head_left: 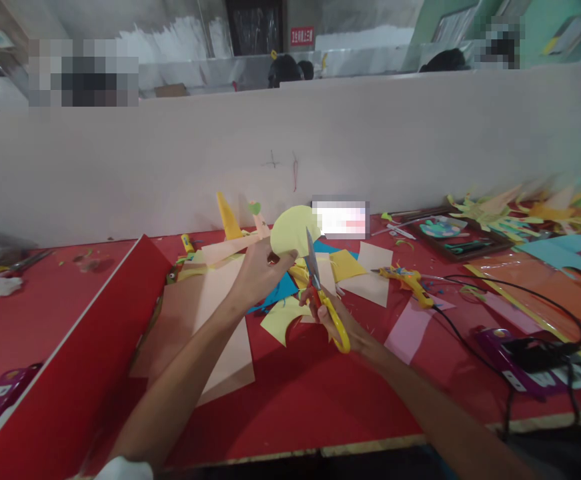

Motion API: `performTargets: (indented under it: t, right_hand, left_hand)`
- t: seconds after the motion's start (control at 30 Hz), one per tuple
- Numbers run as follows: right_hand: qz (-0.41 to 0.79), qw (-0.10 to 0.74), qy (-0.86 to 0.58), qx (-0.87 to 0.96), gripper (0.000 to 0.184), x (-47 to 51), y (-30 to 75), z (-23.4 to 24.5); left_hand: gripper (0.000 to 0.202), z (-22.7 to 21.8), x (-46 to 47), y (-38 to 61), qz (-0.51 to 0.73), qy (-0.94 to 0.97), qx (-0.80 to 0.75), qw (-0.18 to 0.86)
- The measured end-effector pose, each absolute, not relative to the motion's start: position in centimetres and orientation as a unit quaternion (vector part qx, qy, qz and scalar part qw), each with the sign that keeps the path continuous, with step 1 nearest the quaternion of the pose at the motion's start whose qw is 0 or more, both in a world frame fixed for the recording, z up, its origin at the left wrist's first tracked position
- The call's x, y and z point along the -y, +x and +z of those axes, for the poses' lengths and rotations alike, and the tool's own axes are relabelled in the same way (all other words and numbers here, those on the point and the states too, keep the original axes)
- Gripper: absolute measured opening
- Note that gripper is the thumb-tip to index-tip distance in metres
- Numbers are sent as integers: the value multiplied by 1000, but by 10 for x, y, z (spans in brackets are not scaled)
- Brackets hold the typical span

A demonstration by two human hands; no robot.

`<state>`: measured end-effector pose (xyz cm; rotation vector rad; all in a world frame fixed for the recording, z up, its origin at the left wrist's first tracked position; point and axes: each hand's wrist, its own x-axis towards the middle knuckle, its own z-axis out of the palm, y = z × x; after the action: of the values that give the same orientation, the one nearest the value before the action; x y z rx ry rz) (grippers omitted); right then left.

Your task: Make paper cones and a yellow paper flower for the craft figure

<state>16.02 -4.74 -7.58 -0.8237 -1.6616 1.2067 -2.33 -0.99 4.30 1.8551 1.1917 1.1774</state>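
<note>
My left hand [260,267] pinches a round piece of pale yellow paper [293,230] by its lower edge and holds it up above the table. In my right hand [327,313] is a pair of scissors [340,327] with yellow handles, its metal blades pointing up beside the right part of the disc. Whether the blades touch the paper I cannot tell. Below my hands lies a pale yellow offcut [280,323] with a curved cut-out. Blue paper [277,293] and a yellow paper piece [346,265] lie near it.
A yellow glue gun [410,283] with a black cable rests to the right, near a purple power strip [535,360]. Large pale sheets [205,333] lie on the left. A red divider [95,353] stands beyond them. Orange sheets [560,287] and a tool tray [460,237] are far right.
</note>
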Motion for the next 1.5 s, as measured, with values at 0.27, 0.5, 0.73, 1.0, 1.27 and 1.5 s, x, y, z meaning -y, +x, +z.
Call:
performTargets:
  t: [0.27,0.5,0.73,1.0,1.27,1.5]
  right_hand:
    - [487,446,-326,677,69,47,161,-76]
    - [510,466,-339,639,65,48,160,-73]
    - [527,479,-321,625,62,44,161,-91]
    - [538,477,-294,629,65,42,162,-98]
    - [586,484,-277,588,69,43,158,-100]
    - [607,477,-268,576,70,43,157,-93]
  left_hand:
    - [26,37,7,-25,435,711,-464,300]
    - [23,33,7,-23,431,712,-465,301]
    - [28,34,8,-20,455,684,-452,347]
    - [34,36,3,-25,515,644,-435,361]
    - [31,31,2,-21,508,642,-446,361]
    - [33,31,1,-24,524,628,-448,361]
